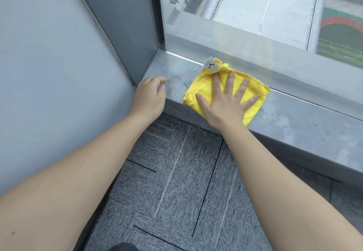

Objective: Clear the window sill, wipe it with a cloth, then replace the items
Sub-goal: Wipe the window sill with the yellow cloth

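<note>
Both hands at sill (294, 125): right hand (225, 103) splayed flat, pressing yellow cloth (200, 89); left hand (149, 95) loosely curled, empty. Overlap strokes into left corner.

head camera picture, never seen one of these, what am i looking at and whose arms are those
This is one picture from a wide-angle camera worn on a person's head, looking forward and down, so the two bare arms reaching in from the bottom are the wearer's own. No machine is involved.

The right hand lies flat, fingers spread, pressing a square yellow microfibre cloth with a small white tag onto the grey stone window sill. The left hand rests loosely at the sill's front edge near the corner, holding nothing.

Apart from the cloth, nothing stands on the visible part of the sill. Behind it is the window glass, with rooftops and a sports field far below. To the left is a pale grey wall, and underneath is grey patterned carpet.
</note>
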A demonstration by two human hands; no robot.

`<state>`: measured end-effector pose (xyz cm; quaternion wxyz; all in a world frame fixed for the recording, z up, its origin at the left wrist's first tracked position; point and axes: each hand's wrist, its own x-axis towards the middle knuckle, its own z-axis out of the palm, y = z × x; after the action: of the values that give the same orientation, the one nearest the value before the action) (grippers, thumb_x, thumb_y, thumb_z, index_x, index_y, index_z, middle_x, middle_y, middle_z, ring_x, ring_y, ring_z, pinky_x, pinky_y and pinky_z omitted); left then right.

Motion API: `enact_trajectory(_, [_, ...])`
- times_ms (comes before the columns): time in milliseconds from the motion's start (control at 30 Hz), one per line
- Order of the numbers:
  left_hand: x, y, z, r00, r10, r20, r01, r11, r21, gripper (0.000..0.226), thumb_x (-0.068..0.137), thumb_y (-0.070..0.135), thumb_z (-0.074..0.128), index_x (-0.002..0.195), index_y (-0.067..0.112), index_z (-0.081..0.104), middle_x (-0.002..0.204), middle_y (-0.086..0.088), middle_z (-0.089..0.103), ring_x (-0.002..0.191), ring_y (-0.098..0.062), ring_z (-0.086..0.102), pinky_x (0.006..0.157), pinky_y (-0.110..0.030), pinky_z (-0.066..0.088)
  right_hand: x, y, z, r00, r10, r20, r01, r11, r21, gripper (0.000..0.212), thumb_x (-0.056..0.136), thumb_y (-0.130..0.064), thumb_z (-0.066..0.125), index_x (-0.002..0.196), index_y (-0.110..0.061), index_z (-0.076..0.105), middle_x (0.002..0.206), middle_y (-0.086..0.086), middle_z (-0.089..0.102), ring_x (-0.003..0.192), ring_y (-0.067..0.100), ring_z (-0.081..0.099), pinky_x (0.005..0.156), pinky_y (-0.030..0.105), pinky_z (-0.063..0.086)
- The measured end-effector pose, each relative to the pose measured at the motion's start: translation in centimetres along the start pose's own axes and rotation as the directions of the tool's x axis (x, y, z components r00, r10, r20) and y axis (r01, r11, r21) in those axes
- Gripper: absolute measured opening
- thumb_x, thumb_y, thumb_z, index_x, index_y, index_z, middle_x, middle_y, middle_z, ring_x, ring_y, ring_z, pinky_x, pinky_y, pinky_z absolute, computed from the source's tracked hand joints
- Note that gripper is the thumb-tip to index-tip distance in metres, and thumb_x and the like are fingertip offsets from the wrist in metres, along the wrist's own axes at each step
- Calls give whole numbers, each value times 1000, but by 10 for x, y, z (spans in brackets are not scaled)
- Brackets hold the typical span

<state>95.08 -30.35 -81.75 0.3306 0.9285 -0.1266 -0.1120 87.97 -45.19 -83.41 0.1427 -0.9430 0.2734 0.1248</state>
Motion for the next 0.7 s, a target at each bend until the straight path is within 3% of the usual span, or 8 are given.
enact_trajectory(167, [-8,-15,-3,998,19,-54,-19,1000,4,32,90,3,36,117,-5,51,131,-22,50,127,-28,41,102,-23,22,9,-21,9,997,17,-73,-17,1000,2,66,92,-56,23,148,-24,6,159,10,-9,144,35,-14,109,63,-11])
enact_trajectory(300, [-18,-21,-1,998,8,-67,-9,1000,-10,33,91,4,36,119,-7,48,135,-22,47,132,-28,36,107,-24,19,9,-20,10,969,-238,-69,233,969,-81,51,96,-45,22,145,-38,10,160,-1,-4,146,27,-10,112,59,-10])
enact_trajectory(433, [-21,-20,-3,997,21,-70,-24,999,-42,33,91,4,35,119,-6,48,135,-21,47,131,-27,37,105,-21,19,2,-7,5,923,-385,-21,378,914,-150,50,98,-40,23,146,-36,11,160,-4,-1,147,22,-7,115,52,-10])
enact_trajectory(500, [-21,-22,-5,998,26,-65,-29,999,-43,34,92,5,35,121,-4,48,136,-20,46,131,-26,37,104,-20,19,-5,0,6,942,-334,-25,326,932,-156,52,97,-43,22,147,-33,9,160,-3,-3,147,23,-9,114,54,-10])
enact_trajectory(700, [-23,-28,-10,999,25,-42,-28,997,-73,37,92,14,34,122,-3,47,135,-19,49,128,-27,41,102,-23,24,-5,-16,9,999,46,-28,-47,998,-29,70,90,-61,21,147,-31,-5,158,5,-16,142,39,-19,105,68,-13])
